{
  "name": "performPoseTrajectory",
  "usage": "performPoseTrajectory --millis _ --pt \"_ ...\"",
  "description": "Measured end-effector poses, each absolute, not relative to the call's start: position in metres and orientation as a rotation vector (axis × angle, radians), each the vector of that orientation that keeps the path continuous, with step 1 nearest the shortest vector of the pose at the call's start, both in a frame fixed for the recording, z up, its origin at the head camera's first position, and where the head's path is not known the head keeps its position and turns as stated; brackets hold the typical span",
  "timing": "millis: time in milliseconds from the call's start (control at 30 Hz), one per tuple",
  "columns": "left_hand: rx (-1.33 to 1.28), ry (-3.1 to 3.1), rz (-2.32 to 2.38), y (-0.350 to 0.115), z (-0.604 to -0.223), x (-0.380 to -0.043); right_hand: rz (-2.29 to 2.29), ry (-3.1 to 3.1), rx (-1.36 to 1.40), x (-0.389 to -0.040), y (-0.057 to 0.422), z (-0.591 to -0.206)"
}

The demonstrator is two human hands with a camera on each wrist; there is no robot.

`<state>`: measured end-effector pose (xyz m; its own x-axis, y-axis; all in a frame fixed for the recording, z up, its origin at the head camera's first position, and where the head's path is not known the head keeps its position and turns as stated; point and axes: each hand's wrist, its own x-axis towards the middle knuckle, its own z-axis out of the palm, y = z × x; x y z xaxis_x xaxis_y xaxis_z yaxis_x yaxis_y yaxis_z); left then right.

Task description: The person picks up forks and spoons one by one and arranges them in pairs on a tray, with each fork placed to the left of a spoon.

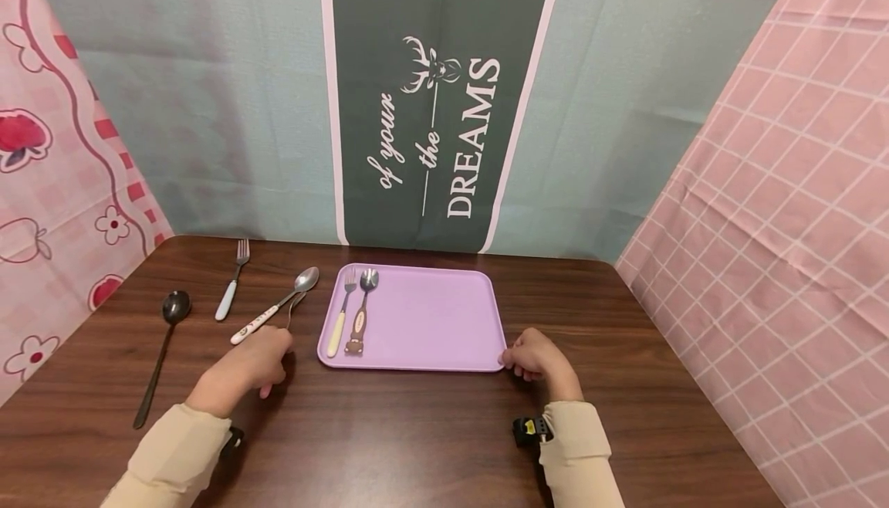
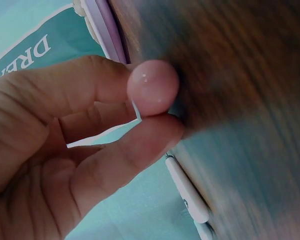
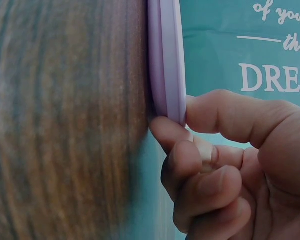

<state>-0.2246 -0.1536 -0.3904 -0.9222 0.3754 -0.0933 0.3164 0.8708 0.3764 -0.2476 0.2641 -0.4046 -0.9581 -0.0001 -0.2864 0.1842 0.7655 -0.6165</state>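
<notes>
My left hand [image 1: 253,357] pinches a utensil between thumb and fingers, left of the lilac tray [image 1: 430,319]. The rounded pink handle end [image 2: 153,87] sticks out of the grip in the left wrist view. Its metal part [image 1: 295,304] shows beside a spoon with a patterned white handle [image 1: 267,315]; its head is partly hidden. With thumb and index finger, my right hand [image 1: 538,353] grips the tray's front right corner, its rim [image 3: 170,60] between them. On the tray's left side lie a cream-handled fork [image 1: 338,330] and a brown bear-handled spoon [image 1: 359,319], side by side.
A fork with a pale blue handle [image 1: 228,299] lies at the back left of the wooden table [image 1: 389,438]. Nearer the left edge is a long dark spoon [image 1: 167,338]. Fabric hangings [image 1: 264,106] stand behind the table and on both sides.
</notes>
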Motion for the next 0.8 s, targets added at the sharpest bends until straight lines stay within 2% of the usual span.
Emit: performPoseTrajectory --millis 400,800 --pt "0.607 2.952 0.491 -0.155 -0.387 -0.229 -0.976 2.692 0.147 -0.248 0.264 -0.405" --pt "0.557 2.967 0.527 -0.157 -0.373 -0.232 -0.972 2.694 0.138 -0.247 0.265 -0.405"
